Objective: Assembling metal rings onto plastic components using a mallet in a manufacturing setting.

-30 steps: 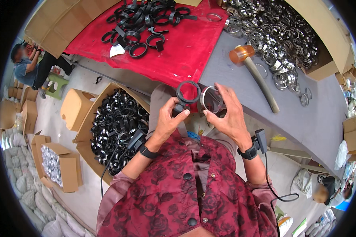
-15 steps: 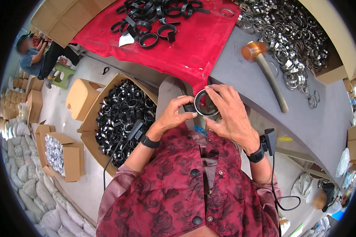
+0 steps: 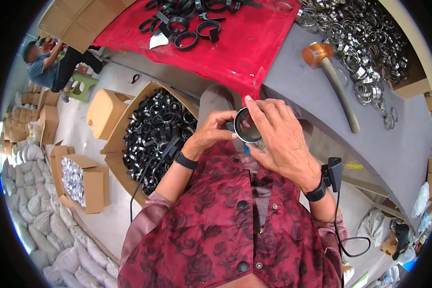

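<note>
In front of my torso I hold a black ring with a shiny metal rim [image 3: 238, 130]. My left hand [image 3: 212, 131] pinches its left side between thumb and fingers. On the right side, my right hand [image 3: 284, 139] is closed round the ring, its fingers on the top and its thumb below, covering part of it. Close beyond my hands hangs the corner of a red cloth [image 3: 225, 72]. Several black rings with tabs [image 3: 186, 41] lie on that cloth. To the left, an open carton [image 3: 115, 151] is full of black rings with metal bands [image 3: 158, 125].
A mallet with an amber head [image 3: 332, 79] lies on the grey table [image 3: 293, 67] at right. Behind it is a heap of metal rings [image 3: 360, 53]. At left are a tan stool [image 3: 103, 115], a smaller carton [image 3: 95, 189] and piled sacks [image 3: 48, 225]. Another person [image 3: 50, 67] is at far left.
The ring has turned slightly in my hands, and my right fingers have shifted over its top. The whole view has moved a little. The person at far left has raised an arm towards the cardboard.
</note>
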The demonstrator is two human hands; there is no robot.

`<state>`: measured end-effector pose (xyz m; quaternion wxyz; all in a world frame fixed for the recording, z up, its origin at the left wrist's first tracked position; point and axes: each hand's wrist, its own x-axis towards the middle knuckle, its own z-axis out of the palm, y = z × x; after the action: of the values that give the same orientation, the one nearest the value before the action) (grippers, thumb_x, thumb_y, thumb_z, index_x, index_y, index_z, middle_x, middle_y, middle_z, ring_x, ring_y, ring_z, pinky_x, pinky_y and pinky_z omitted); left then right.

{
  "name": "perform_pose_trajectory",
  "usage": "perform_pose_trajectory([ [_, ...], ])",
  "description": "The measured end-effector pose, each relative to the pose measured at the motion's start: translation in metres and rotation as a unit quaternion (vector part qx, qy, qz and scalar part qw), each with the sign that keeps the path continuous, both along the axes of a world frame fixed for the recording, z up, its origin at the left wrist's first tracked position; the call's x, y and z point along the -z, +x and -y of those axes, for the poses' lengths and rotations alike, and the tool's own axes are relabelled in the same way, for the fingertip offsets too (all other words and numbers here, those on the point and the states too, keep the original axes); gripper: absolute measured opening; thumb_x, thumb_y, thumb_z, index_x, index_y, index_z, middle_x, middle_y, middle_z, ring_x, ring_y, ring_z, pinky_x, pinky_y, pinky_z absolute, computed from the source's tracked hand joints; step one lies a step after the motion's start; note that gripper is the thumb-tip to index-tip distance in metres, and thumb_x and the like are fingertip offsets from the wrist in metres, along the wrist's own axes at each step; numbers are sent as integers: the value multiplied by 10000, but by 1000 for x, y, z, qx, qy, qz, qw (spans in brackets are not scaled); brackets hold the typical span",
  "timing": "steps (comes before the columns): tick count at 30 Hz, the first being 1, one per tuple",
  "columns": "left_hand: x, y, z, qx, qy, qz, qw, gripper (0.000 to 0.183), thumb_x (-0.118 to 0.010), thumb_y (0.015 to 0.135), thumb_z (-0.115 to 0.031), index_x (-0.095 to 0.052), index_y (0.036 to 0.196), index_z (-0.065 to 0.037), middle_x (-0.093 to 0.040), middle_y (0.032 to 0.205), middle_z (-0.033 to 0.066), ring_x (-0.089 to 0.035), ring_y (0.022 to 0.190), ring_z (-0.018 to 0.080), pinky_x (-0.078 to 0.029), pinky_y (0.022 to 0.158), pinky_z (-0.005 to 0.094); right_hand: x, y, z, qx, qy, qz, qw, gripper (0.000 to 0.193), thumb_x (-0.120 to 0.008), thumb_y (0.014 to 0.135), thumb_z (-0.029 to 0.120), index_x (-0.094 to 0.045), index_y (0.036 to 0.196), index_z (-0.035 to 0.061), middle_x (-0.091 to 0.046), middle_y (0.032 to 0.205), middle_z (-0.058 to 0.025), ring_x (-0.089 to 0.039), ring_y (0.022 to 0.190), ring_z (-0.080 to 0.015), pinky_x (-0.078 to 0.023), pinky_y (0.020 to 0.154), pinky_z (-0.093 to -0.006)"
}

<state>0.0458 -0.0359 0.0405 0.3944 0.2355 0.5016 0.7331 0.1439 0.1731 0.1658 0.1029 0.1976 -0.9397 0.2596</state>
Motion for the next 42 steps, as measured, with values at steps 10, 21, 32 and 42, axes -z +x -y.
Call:
perform_pose_trajectory([
  [10,2,-6,3,43,-14,4,999,420,-669,668,-69,-726,1069,42,-728,1009,64,-664,951,139,-513,882,274,1,1,5,-18,0,1,1000,1016,-857,616,128,-401,1505,-58,-562,1247,-204,-532,1163,-377,-449,992,-466],
  [21,6,-12,3,81,-5,28,996,464,-624,571,-104,-727,981,87,-734,901,106,-678,809,162,-530,765,270,1,-3,5,-39,-12,59,997,1016,-872,629,184,-412,1507,-40,-608,1117,-174,-557,1032,-346,-477,927,-441],
  [32,3,-20,2,124,2,-4,992,483,-623,557,-128,-727,973,95,-737,881,115,-683,808,174,-526,773,276,3,-1,3,-51,-24,75,996,998,-857,642,196,-414,1501,-46,-598,1084,-166,-548,1013,-347,-472,906,-435],
  [42,6,-21,9,144,33,-4,989,530,-749,701,-299,-709,1070,79,-731,1007,120,-681,944,189,-511,884,301,8,-1,2,-42,-48,65,996,949,-821,642,180,-436,1476,-59,-585,1124,-184,-543,1050,-361,-474,927,-443],
])
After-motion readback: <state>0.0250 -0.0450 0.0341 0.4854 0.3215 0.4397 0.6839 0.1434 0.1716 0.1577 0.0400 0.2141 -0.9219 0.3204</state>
